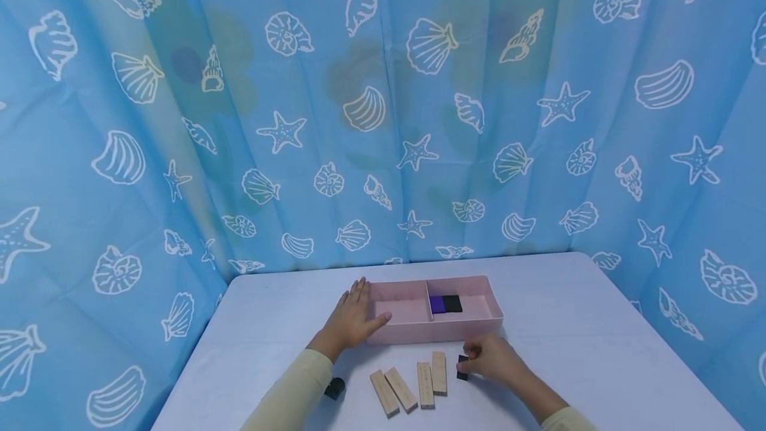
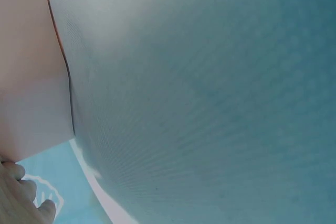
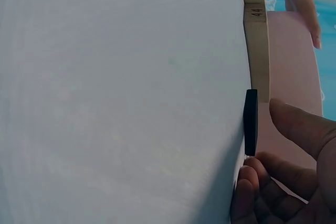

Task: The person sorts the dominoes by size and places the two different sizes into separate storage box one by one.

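Your left hand lies spread on the box, likely steadying it; can't tell if your right hand pinches that black block.

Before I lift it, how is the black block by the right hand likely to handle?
The black block will probably stay stiff, as its edges look straight. It seems unlikely to roll, since its visible faces look flat. A nudge might slide it: nothing visible fastens it to the white tabletop.

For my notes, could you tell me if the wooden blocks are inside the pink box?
No, the wooden blocks lie on the table, outside the pink box.
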Tool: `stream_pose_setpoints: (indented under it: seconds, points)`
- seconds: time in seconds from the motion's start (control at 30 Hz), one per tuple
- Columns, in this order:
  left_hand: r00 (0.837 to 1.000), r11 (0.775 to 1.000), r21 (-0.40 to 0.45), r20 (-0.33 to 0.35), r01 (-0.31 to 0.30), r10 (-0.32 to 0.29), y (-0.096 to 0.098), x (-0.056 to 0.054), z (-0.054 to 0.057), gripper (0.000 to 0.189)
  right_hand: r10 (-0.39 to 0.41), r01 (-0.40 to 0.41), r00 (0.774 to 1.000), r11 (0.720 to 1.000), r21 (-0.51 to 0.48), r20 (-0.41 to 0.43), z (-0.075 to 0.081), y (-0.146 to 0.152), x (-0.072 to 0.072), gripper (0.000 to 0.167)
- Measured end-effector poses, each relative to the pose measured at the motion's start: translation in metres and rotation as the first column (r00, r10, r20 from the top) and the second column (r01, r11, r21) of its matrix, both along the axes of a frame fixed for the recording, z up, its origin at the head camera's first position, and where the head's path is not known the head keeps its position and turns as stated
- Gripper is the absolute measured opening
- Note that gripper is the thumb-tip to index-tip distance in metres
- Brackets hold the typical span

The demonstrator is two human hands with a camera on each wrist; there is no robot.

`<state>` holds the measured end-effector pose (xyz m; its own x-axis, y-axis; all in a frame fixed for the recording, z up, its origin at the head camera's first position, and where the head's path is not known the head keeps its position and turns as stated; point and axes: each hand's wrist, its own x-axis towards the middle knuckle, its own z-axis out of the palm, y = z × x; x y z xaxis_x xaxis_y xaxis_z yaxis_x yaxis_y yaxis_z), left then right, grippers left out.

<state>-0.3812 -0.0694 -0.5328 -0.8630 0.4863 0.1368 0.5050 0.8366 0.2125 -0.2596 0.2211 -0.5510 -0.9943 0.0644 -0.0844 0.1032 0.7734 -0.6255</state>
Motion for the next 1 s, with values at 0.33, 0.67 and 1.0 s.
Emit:
stream_pose_setpoints:
  seconds: [0.33,0.67,1.0]
  points:
    - [1.0,1.0,-0.008,-0.001,-0.001,0.001,0.0005,0.0017,0.0015,0.108,-0.006,0.005,1.0,0.999,0.046,0.017,-0.001,-0.0025,0.0017,0.036]
    - [1.0,1.0,-0.007,0.002,0.001,-0.001,0.0004,0.0005,0.0008,0.107,0.022,-0.021,1.0,0.997,0.073,-0.008,0.0022,-0.0036,0.0048,0.029]
    - [1.0,1.0,0.019,-0.018,-0.001,0.001,0.0016,-0.001,-0.0017,0.094,-0.002,0.002,1.0,0.998,0.064,-0.004,0.0028,-0.0058,0.0054,0.028]
